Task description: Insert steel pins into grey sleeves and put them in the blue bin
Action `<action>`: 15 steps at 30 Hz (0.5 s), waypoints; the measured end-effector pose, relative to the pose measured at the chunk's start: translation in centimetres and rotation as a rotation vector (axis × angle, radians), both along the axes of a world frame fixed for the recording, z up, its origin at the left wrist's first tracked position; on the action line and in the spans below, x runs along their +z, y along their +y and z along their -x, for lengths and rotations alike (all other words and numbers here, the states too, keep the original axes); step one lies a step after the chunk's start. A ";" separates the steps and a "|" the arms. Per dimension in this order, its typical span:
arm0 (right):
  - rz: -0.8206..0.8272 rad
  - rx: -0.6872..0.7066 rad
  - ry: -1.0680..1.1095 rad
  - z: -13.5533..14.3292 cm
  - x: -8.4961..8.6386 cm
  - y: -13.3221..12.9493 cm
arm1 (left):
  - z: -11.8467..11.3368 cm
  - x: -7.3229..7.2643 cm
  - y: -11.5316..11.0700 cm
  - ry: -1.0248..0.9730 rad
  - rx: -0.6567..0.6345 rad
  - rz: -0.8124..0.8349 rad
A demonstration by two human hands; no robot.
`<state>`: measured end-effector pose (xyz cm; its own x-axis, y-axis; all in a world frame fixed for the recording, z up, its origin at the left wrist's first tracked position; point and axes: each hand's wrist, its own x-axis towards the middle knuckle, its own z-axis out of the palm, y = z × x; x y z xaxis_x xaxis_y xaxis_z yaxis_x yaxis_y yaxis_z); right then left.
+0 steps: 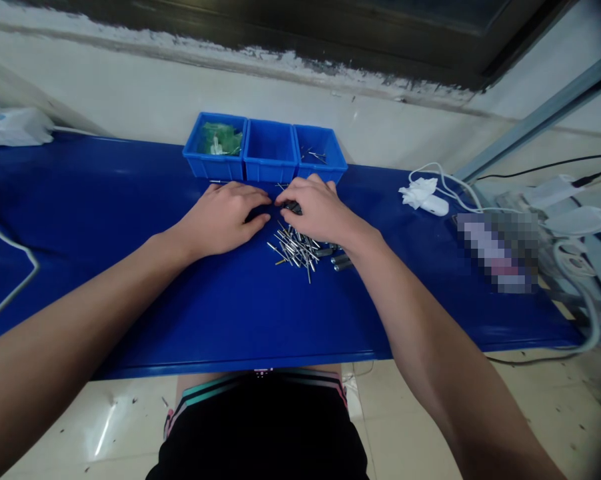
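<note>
Left hand (235, 213): palm down, low over the tabletop (220, 313), just left of the work area. Released; thumb parted from curled fingers, tips turned toward the right hand (313, 207). Whether touching the tabletop, cannot tell.

Right hand, opposite: palm down, fingers bent around and over a dark piece (293, 207), partly hidden. Grasping or merely covering it, cannot tell.

Pile of silver metal pins (296, 248): lies loosely heaped on the tabletop, just below the right hand, points in many directions. Beside the pile, near the right wrist: grey cylinders (343, 263), partly covered by the forearm.

Behind both hands, side by side in a row: left bin (213, 167) with green plastic (220, 137); middle bin (270, 172); right bin (336, 171) with a few thin pins (316, 157). All blue.

Farther right: crumpled tissue (418, 193) against a white device (436, 205); beyond, a pixelated item (498, 257), content unreadable. At far left: white cable (10, 237), bent across the tabletop.
</note>
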<state>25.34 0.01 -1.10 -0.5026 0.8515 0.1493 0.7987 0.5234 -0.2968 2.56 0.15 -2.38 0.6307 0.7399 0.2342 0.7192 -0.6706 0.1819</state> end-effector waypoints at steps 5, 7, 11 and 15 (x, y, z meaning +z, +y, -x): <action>-0.043 -0.004 0.005 0.6 -0.3 0.1 | 0.0 0.1 0.1 -0.013 -0.002 -0.001; -0.072 -0.011 0.014 0.9 -0.6 0.1 | 0.0 0.1 0.1 -0.023 0.022 -0.002; -0.106 -0.015 0.042 1.3 -1.1 0.1 | 0.0 0.2 0.0 -0.048 0.113 -0.006; -0.084 -0.021 0.093 1.7 -1.2 0.0 | 0.0 0.5 -0.2 -0.077 0.165 -0.001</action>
<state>23.69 -0.02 -2.30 -0.4652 0.8445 0.2653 0.7812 0.5326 -0.3257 2.54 -0.04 -1.86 0.4809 0.8315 0.2780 0.8032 -0.5449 0.2405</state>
